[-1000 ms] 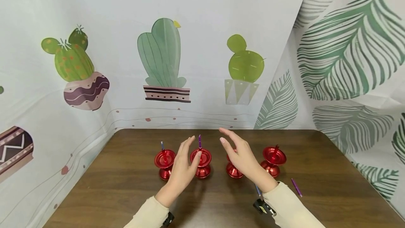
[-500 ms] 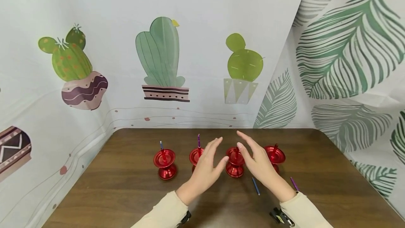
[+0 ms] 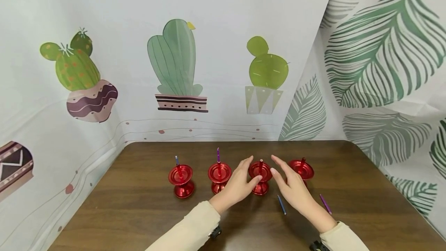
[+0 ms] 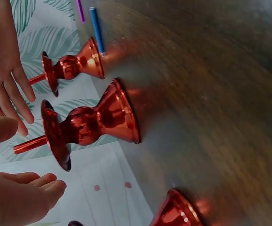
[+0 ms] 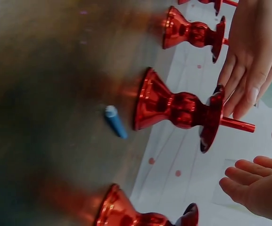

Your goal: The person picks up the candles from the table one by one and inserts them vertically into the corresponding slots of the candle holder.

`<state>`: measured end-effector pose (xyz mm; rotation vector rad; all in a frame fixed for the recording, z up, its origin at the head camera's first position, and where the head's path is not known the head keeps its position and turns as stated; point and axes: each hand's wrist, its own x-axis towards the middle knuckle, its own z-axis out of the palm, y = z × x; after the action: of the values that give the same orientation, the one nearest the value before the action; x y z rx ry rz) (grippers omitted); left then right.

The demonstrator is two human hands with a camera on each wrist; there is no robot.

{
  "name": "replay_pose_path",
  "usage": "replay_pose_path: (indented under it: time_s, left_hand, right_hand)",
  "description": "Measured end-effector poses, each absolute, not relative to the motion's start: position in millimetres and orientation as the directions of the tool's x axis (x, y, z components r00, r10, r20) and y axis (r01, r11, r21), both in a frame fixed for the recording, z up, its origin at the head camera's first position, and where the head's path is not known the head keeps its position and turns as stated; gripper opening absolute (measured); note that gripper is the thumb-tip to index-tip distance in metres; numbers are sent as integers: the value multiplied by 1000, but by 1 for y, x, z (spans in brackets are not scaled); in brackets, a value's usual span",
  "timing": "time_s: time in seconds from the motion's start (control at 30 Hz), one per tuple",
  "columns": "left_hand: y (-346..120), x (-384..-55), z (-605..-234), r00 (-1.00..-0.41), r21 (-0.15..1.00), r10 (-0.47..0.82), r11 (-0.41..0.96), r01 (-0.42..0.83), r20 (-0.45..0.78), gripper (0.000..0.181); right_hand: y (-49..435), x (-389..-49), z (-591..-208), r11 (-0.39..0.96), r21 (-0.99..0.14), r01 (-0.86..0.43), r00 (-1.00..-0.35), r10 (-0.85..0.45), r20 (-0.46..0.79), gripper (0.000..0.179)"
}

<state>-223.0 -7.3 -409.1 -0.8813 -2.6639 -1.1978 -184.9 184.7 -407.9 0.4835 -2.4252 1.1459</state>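
Observation:
My left hand (image 3: 240, 183) and right hand (image 3: 295, 191) stand on either side of a shiny red metal candle holder (image 3: 260, 189), fingers extended. In the left wrist view a gap shows between the hands and this holder's tube (image 4: 29, 144); neither hand grips anything. The holder stands upright, without a candle in its tube. Left of it, a second red holder (image 3: 219, 173) bears a purple candle (image 3: 218, 155). The leftmost holder (image 3: 184, 189) carries a blue candle (image 3: 177, 160). The rightmost holder (image 3: 301, 169), with a bare tube, is partly hidden behind my right hand.
A loose blue candle (image 3: 282, 205) lies on the brown wooden table (image 3: 139, 204) in front of the holders. Farther right lies a purple candle (image 3: 325, 204). A white cloth (image 3: 223, 127) printed with cacti and leaves hangs behind the table.
Both hands have moved right and slightly lower. My left hand has passed from the second holder to the third, and my right hand has uncovered the third holder. The holders stay in place.

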Motion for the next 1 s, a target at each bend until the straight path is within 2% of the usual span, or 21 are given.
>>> replay_pose_path:
  time_s: [0.67,1.0]
  left_hand:
    - [1,-232,-418,-857,667,462,567,484,229,68]
    - [2,-233,-416,-879,684,449,592,427,160,67]
  right_hand:
    - [193,-175,-436,692,-583,-426,-891,-209,403,52]
    - [198,-171,-437,754,-580,-307,-951,-265,159,52]
